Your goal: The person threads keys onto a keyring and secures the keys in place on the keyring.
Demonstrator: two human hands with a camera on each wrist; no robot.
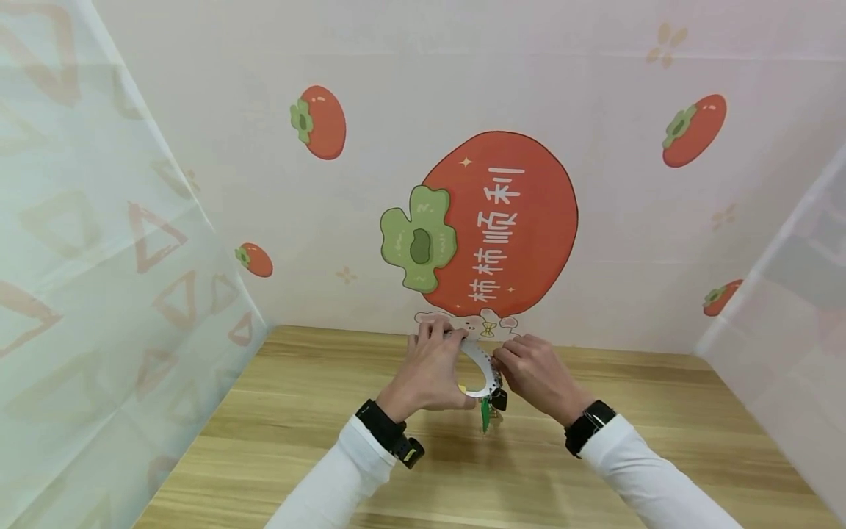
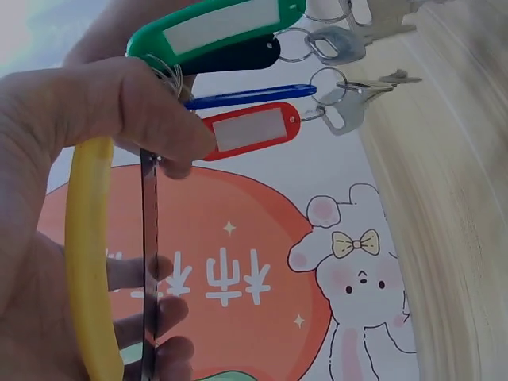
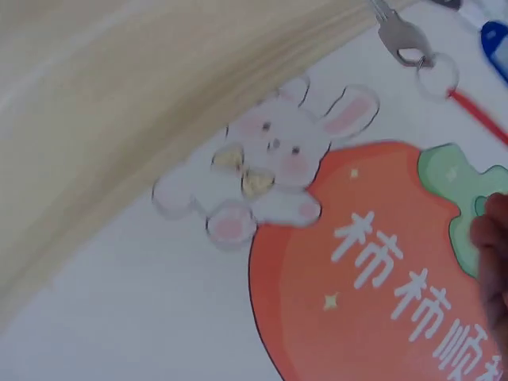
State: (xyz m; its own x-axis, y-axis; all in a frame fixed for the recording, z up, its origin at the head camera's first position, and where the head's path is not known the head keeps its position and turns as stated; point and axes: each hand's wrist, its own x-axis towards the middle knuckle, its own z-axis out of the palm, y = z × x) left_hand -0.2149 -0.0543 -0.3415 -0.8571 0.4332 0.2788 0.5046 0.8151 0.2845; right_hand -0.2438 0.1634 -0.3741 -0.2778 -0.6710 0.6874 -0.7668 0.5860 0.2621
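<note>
A white ring-shaped key holder point(image 1: 487, 367), dotted with small holes, is gripped by my left hand point(image 1: 426, 375). In the left wrist view its metal edge point(image 2: 149, 278) runs past the fingers, beside a yellow curved part point(image 2: 89, 254). Key tags hang near the thumb: green point(image 2: 214, 36), black point(image 2: 238, 55), blue point(image 2: 254, 97) and red point(image 2: 252, 131), with keys point(image 2: 347, 119) on small rings. At the holder's right rim, my right hand point(image 1: 538, 371) pinches with curled fingers; the exact part between its fingertips is hidden. The right wrist view catches a key point(image 3: 401, 33) and a blurred red tag point(image 3: 480, 115).
Both hands are above a wood-grain table point(image 1: 317, 433), close to its back edge. Behind stands a white wall sheet point(image 1: 615, 220) printed with persimmons and a rabbit. Pale side sheets enclose the left point(image 1: 119, 294) and right point(image 1: 793, 308).
</note>
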